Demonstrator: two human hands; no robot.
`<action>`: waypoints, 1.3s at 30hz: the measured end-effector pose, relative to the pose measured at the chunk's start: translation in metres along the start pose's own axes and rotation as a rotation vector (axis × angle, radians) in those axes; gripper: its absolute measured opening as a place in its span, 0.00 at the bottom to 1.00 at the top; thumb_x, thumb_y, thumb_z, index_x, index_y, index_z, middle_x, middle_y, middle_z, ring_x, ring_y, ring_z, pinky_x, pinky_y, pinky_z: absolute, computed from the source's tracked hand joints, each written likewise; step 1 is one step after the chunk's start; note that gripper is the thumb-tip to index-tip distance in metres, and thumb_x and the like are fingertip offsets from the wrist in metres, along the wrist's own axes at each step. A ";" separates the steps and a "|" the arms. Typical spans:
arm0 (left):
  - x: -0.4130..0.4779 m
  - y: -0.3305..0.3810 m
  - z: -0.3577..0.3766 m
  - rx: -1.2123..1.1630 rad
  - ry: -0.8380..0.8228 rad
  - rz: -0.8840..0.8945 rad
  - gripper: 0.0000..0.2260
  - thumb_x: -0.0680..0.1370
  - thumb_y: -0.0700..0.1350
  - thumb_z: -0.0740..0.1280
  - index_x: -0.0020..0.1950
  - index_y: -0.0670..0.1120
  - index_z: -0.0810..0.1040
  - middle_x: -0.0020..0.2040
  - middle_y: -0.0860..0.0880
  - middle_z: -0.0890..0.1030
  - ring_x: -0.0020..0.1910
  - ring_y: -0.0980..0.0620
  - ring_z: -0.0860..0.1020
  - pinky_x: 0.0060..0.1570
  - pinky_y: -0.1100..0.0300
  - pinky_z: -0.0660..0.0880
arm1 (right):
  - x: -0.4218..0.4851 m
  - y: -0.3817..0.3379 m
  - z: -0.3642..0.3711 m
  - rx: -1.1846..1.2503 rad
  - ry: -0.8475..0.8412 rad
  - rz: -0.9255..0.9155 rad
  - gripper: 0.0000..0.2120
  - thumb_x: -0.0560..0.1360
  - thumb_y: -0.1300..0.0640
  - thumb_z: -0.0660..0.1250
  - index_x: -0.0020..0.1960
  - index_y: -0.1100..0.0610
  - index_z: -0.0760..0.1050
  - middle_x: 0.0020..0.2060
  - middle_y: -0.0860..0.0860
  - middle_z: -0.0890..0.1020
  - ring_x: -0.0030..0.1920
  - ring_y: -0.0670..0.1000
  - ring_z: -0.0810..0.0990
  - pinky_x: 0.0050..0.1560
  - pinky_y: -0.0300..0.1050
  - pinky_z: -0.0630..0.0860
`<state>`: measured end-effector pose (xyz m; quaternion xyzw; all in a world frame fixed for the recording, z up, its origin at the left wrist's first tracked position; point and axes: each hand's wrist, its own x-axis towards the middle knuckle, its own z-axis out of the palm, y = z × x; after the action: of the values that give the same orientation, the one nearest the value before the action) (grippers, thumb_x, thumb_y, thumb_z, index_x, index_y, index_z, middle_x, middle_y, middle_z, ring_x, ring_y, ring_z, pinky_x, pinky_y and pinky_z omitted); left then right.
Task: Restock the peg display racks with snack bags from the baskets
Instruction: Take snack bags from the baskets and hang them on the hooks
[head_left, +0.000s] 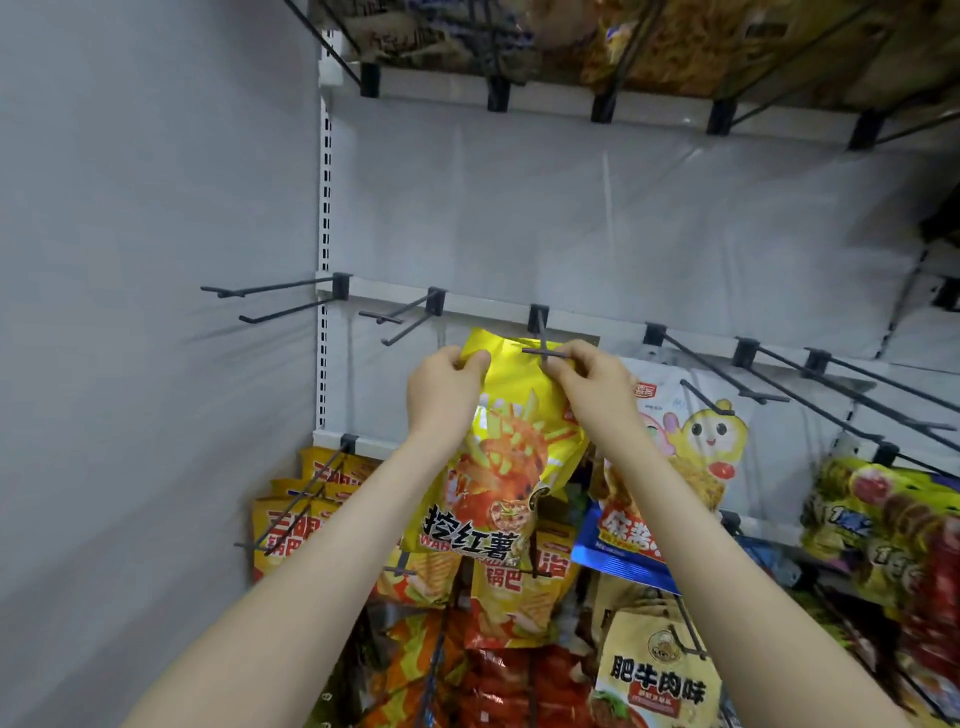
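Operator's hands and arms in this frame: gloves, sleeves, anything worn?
Nothing worn that shows. The left hand and right hand have no gloves, rings, watch or wristbands. Both arms are uncovered down to the frame edge, with no sleeve in view.

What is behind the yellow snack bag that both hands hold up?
Past the yellow bag show the white back panel above and orange snack bags below. It hides their tops and the panel behind its middle.
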<state>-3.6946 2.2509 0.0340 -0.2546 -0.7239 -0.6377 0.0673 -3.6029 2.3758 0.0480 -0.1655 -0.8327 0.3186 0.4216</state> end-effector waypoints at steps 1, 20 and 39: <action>0.002 -0.003 0.002 0.001 -0.002 0.001 0.15 0.78 0.49 0.65 0.38 0.38 0.73 0.31 0.44 0.70 0.34 0.44 0.68 0.35 0.54 0.61 | -0.002 0.000 0.001 0.033 -0.005 0.006 0.06 0.76 0.51 0.65 0.41 0.44 0.78 0.29 0.41 0.76 0.28 0.41 0.72 0.44 0.49 0.78; 0.038 -0.026 0.018 0.130 -0.139 0.038 0.15 0.79 0.52 0.64 0.47 0.39 0.79 0.39 0.41 0.83 0.42 0.42 0.81 0.47 0.49 0.77 | -0.004 0.011 0.017 0.024 0.032 -0.016 0.06 0.79 0.54 0.63 0.45 0.47 0.78 0.40 0.47 0.81 0.46 0.51 0.78 0.59 0.61 0.70; 0.013 -0.087 0.047 0.749 -0.021 0.859 0.29 0.75 0.49 0.67 0.74 0.45 0.64 0.77 0.38 0.55 0.76 0.39 0.52 0.73 0.43 0.52 | 0.005 0.059 0.059 -0.589 0.508 -0.249 0.13 0.72 0.55 0.64 0.55 0.57 0.71 0.56 0.57 0.77 0.59 0.56 0.69 0.58 0.52 0.57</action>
<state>-3.7349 2.2943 -0.0459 -0.4913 -0.7327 -0.2503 0.3990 -3.6535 2.3997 -0.0145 -0.2505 -0.7714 -0.0380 0.5837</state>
